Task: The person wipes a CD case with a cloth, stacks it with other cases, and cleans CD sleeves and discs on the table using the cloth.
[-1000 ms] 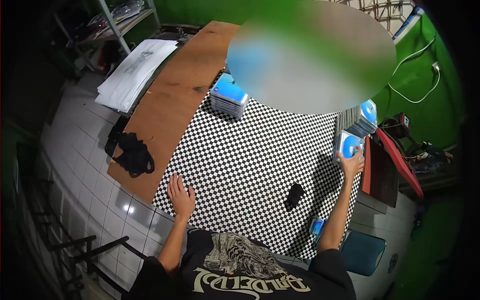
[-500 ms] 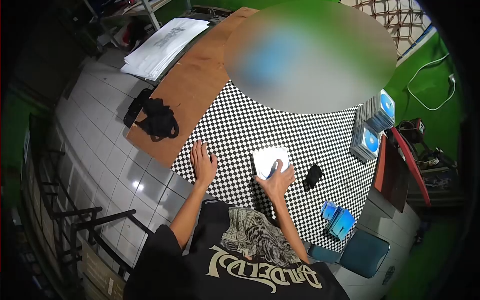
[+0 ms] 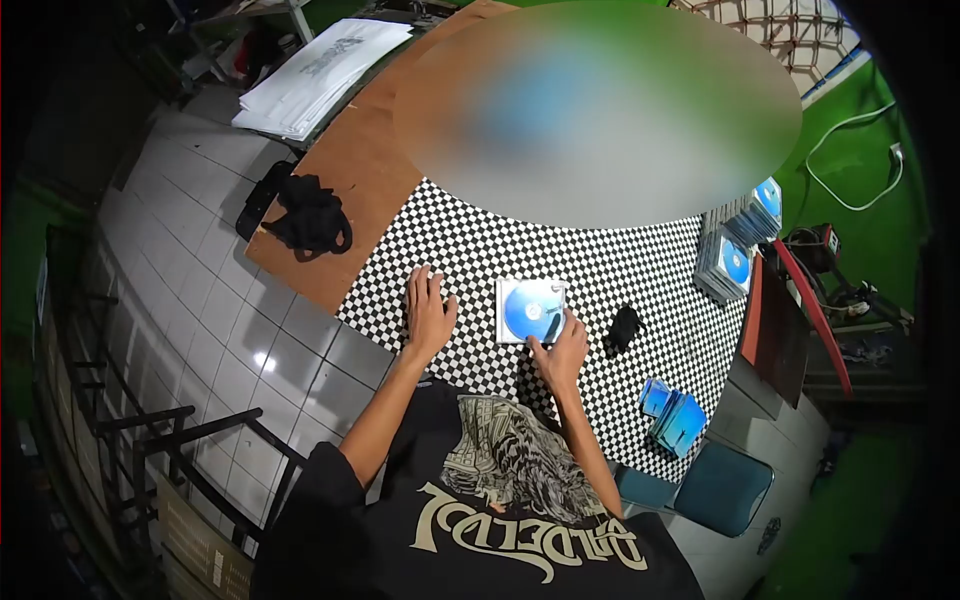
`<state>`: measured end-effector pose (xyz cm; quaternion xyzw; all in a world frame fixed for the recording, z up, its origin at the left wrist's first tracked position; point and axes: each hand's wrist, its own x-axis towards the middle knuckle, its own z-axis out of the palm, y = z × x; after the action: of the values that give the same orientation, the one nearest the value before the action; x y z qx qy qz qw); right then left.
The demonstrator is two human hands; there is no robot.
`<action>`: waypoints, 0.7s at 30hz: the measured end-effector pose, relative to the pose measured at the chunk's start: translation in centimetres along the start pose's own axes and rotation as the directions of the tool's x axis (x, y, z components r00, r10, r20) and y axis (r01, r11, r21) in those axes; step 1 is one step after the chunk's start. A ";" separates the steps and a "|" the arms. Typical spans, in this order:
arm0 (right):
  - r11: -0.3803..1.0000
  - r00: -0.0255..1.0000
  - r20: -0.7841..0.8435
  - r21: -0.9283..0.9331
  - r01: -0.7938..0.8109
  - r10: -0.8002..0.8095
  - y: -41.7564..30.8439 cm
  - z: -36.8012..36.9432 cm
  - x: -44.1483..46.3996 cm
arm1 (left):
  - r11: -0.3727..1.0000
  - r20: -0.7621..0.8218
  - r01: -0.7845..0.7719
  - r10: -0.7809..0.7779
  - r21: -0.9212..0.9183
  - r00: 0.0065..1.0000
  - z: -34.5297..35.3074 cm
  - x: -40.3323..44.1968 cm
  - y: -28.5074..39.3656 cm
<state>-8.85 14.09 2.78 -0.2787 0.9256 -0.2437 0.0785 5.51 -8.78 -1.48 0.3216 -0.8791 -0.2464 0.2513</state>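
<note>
A CD case (image 3: pixel 508 334) with a blue disc (image 3: pixel 528 306) in it lies on the checkered table covering in front of me. My right hand (image 3: pixel 562 357) grips its lower right corner, thumb at the near edge and fingers at the right side. A small dark patch shows on the disc beside those fingers; I cannot tell whether it is print or an object. My left hand (image 3: pixel 430 318) rests palm down on the cloth to the left of the case, fingers stretched out and holding nothing. Right of the case sits a small black bundle (image 3: pixel 625 330).
Stacks of CD cases (image 3: pixel 722 266) stand at the table's right edge. Blue printed covers (image 3: pixel 680 424) lie at the near right corner. A black cloth item (image 3: pixel 311 218) is on the brown board, with white sheets (image 3: pixel 325 75) beyond. A blurred oval hides the far table.
The case showed bright white under my right hand; now its blue disc is plainly visible. My right hand has shifted to the case's corner, and my left hand has moved slightly right.
</note>
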 end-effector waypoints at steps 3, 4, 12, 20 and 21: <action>0.992 0.999 -0.002 0.116 -0.054 0.054 1.2 -0.1 -0.7 | 0.997 0.132 -0.044 0.053 -0.063 0.990 0.6 -0.1 0.3; 0.982 0.998 -0.026 0.182 -0.056 0.061 1.5 0.3 -0.8 | 0.996 0.145 -0.049 0.060 -0.075 0.988 0.4 0.0 1.4; 0.999 0.989 -0.144 0.019 0.043 -0.040 3.7 0.3 -0.4 | 0.961 0.595 -0.253 0.269 -0.113 0.757 1.0 1.9 5.6; 0.978 0.969 -0.138 0.013 0.207 -0.203 6.2 2.0 -0.3 | 0.908 0.656 -0.393 0.387 -0.148 0.648 3.7 6.1 4.9; 0.976 0.968 -0.137 0.023 0.217 -0.212 6.2 2.1 -0.5 | 0.895 0.666 -0.425 0.398 -0.133 0.631 3.9 6.3 5.3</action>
<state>-10.84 18.02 -2.14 -0.3588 0.8885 -0.2862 -0.0051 -3.33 -8.47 0.56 0.0047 -0.9630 -0.2661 -0.0431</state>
